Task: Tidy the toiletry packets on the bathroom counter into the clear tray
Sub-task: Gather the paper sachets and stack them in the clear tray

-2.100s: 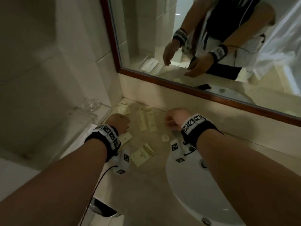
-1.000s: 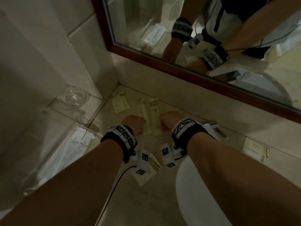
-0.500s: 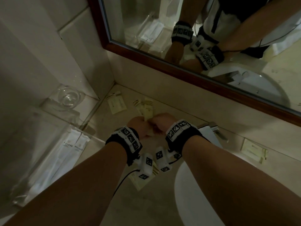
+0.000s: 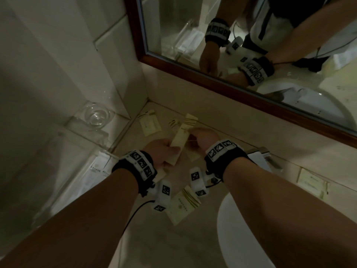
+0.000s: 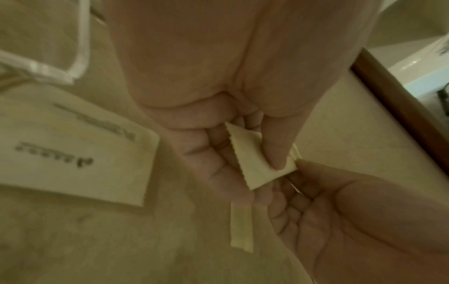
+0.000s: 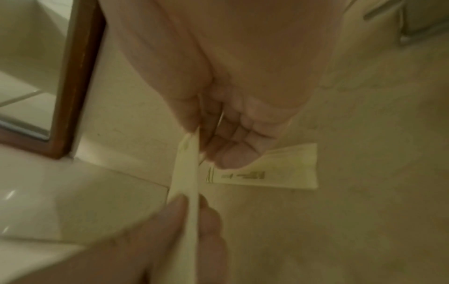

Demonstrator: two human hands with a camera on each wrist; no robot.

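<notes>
A long cream packet (image 4: pixel 182 137) is lifted off the counter, held at both ends. My left hand (image 4: pixel 164 151) pinches its near end between thumb and fingers (image 5: pixel 274 149); the packet end (image 5: pixel 257 165) shows there. My right hand (image 4: pixel 201 140) pinches the far part, seen edge-on as the packet (image 6: pixel 187 173) in the right wrist view. A second long packet (image 6: pixel 267 173) lies flat on the counter under my right hand. The clear tray (image 4: pixel 77 190) stands at the left with white packets (image 4: pixel 100 169) inside.
A square packet (image 4: pixel 149 124) lies in the back corner, another packet (image 4: pixel 183 206) under my wrists, one more packet (image 4: pixel 311 182) at the right. A glass bowl (image 4: pixel 96 115) sits behind the tray. The white sink (image 4: pixel 241 238) is at front right, the mirror (image 4: pixel 251 45) above.
Both hands came together over the two long packets, and one packet has been lifted off the counter between them. The view has shifted down and left toward the tray.
</notes>
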